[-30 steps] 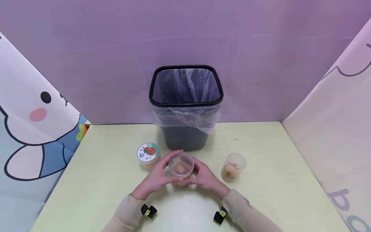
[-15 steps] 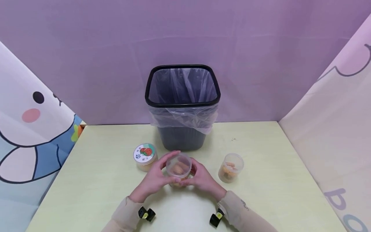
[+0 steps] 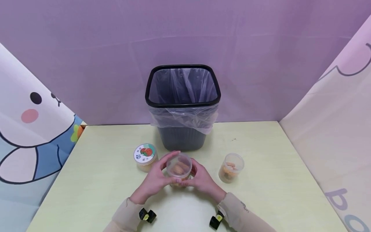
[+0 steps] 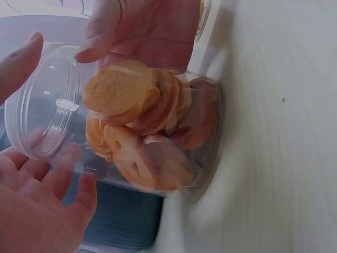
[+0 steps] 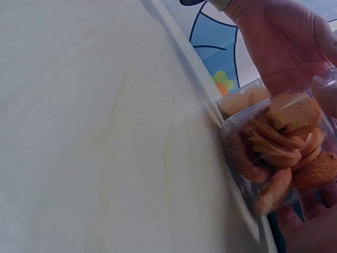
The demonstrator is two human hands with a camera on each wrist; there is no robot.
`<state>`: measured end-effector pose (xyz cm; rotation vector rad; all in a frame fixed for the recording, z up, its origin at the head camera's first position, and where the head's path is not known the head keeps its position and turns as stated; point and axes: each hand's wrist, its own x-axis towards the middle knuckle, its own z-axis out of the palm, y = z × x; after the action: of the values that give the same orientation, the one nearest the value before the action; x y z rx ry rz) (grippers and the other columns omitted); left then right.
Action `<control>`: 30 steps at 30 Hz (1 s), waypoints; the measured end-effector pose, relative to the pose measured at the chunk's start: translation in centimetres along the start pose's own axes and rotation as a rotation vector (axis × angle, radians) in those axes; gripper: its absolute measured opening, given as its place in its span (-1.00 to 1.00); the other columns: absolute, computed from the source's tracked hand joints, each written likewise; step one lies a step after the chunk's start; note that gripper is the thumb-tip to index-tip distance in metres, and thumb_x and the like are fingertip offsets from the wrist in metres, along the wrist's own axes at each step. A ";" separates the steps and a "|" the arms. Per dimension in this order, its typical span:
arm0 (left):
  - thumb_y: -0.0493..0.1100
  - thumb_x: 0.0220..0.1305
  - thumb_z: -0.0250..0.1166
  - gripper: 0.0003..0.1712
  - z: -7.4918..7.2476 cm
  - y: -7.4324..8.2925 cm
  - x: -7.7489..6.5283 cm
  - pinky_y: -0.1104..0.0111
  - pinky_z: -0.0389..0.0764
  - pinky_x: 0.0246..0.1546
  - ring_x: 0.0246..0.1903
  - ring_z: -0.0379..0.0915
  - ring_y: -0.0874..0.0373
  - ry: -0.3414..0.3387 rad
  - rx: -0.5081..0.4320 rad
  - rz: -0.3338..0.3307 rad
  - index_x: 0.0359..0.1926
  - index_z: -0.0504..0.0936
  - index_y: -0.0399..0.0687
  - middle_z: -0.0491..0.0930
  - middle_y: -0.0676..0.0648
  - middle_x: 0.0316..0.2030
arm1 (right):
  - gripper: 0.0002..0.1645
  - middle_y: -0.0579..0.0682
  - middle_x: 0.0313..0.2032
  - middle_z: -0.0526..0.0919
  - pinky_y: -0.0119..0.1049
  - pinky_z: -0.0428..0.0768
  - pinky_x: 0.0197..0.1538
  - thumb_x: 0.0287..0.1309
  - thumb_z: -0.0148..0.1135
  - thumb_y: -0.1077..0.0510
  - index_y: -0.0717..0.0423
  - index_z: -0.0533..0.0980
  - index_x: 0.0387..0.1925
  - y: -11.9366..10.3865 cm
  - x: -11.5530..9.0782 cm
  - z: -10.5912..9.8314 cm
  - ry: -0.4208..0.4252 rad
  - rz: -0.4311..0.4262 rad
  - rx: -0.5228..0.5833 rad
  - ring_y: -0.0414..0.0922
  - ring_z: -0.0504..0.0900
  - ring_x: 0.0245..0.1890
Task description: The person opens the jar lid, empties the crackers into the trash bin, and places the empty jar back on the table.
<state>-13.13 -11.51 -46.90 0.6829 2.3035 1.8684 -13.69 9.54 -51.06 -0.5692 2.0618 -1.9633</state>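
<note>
Both sides of cookie jar: L hand + R hand curled round it, lower ctr of frame.
Grip: approx. unchanged vs 0.5 s ago; work seemingly paused.
Pale table: lidded tub L of ctr, clear cup R of ctr, lined bin upper ctr.
Purple backdrop: spans top; cartoon cloth at L edge.

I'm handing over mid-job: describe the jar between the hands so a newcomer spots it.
Find the black-rimmed bin at the back of the table. In front of it, a clear jar of cookies is between the left hand and right hand. Unlike the fruit-labelled jar to its left and the plain jar to its right, this one is gripped.
</note>
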 end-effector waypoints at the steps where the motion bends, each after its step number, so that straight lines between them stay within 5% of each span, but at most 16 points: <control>1: -0.36 -0.11 0.60 0.01 0.0 0.0 0.0 -0.11 0.22 0.31 0.39 0.19 0.03 0.001 0.001 -0.002 0.41 0.39 0.03 0.38 0.04 0.37 | -0.05 0.04 0.21 0.53 -0.17 0.36 0.30 -0.12 0.59 0.30 0.12 0.36 0.35 0.0 0.0 0.0 0.002 0.006 -0.002 -0.02 0.46 0.25; 18: -0.30 -0.12 0.63 0.01 0.4 -0.2 -0.1 -0.12 0.21 0.31 0.37 0.21 0.01 0.033 -0.015 0.004 0.40 0.40 0.07 0.38 0.05 0.36 | -0.04 0.02 0.20 0.53 -0.17 0.37 0.30 -0.14 0.61 0.29 0.10 0.36 0.34 -0.1 -0.2 0.3 0.040 0.018 -0.018 -0.03 0.47 0.23; 30: -0.29 -0.10 0.62 0.00 1.2 -0.3 -0.4 -0.13 0.21 0.29 0.34 0.26 -0.05 0.117 -0.024 -0.009 0.40 0.39 0.10 0.38 0.03 0.36 | -0.01 0.06 0.21 0.52 -0.13 0.32 0.33 -0.17 0.61 0.30 0.18 0.33 0.34 -0.4 -0.4 1.3 0.127 0.060 -0.069 -0.02 0.45 0.25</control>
<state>-12.40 -10.61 -47.57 0.5737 2.3449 1.9791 -12.69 8.57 -50.76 -0.3999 2.2023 -1.9472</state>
